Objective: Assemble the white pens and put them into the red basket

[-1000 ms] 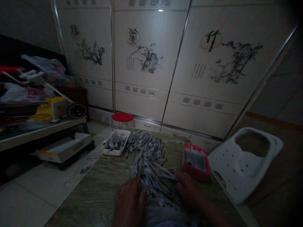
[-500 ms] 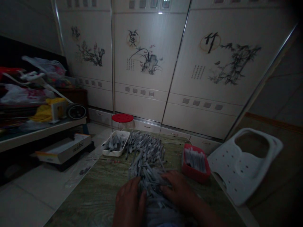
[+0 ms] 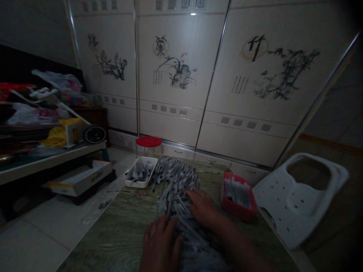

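A long heap of slim whitish pens (image 3: pixel 177 175), many with dark ends, runs down the wood-patterned table (image 3: pixel 121 223) toward me. My left hand (image 3: pixel 160 241) rests against the near left side of the heap, its fingers apart and its thumb on the pens. On the right side, farther forward, my right hand (image 3: pixel 202 207) lies on the heap's edge with fingers stretched out. Neither hand visibly grips a pen. The nearest pens are blurred and dim.
A white tray (image 3: pixel 149 180) with loose pens stands at the far left. At the right is a red basket (image 3: pixel 241 213) packed with upright pens. A white plastic chair (image 3: pixel 286 207) stands beyond it. A red stool (image 3: pixel 149 141) is behind the table, before the wardrobe (image 3: pixel 172 124).
My right hand has moved forward along the heap's right side. My left hand has shifted slightly down and right. The whole view has swung a little.
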A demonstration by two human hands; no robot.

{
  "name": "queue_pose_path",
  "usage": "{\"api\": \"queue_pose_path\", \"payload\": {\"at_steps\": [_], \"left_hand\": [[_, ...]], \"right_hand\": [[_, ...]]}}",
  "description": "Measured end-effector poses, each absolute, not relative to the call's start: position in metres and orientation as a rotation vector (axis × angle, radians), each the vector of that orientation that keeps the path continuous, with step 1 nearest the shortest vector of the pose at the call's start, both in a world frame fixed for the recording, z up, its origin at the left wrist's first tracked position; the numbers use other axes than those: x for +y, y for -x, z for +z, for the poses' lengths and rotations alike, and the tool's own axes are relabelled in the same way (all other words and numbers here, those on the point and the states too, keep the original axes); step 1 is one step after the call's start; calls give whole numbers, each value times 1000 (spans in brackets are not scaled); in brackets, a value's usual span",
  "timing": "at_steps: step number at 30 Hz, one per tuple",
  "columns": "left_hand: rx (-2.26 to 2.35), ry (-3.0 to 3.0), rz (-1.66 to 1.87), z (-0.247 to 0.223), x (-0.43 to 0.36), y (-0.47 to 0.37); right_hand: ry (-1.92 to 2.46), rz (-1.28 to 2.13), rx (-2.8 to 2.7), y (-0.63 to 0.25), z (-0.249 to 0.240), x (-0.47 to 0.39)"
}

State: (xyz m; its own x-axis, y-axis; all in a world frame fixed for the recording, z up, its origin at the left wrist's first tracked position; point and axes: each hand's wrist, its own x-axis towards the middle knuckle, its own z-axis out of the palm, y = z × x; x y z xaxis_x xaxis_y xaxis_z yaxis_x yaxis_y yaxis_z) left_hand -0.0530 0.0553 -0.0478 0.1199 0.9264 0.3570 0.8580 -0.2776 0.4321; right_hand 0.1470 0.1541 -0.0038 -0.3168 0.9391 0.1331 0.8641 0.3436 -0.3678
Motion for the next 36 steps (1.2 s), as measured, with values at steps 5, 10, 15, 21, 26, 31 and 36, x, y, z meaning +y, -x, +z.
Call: {"api": "queue_pose_path", "payload": {"at_steps": [5,10,15,21,26,31,36], "left_hand": [[1815,-2262,833,-45,55,54],[1806,-2230,803,-44,55,59],[1820,-2209,820,-46,56,58],[1857,-2209,838,-43,52,56],[1846,-2204,796,-37,51,57],[1851,-2183,795,-36,51,57],[1847,-2192,804,-31,48,58]], "right_hand": [[1659,262,-2261,-155,-1,150],[1887,165,-2029,-191,-2,142],[1979,162,-1981,-204,-15,129],[1944,233,-1986,-203,-21,120],[1937,218,-1892,-219,-18,110],[1941,223,-1819,-249,-16,79],[1935,286,-1696,-291,-25,32]]}}
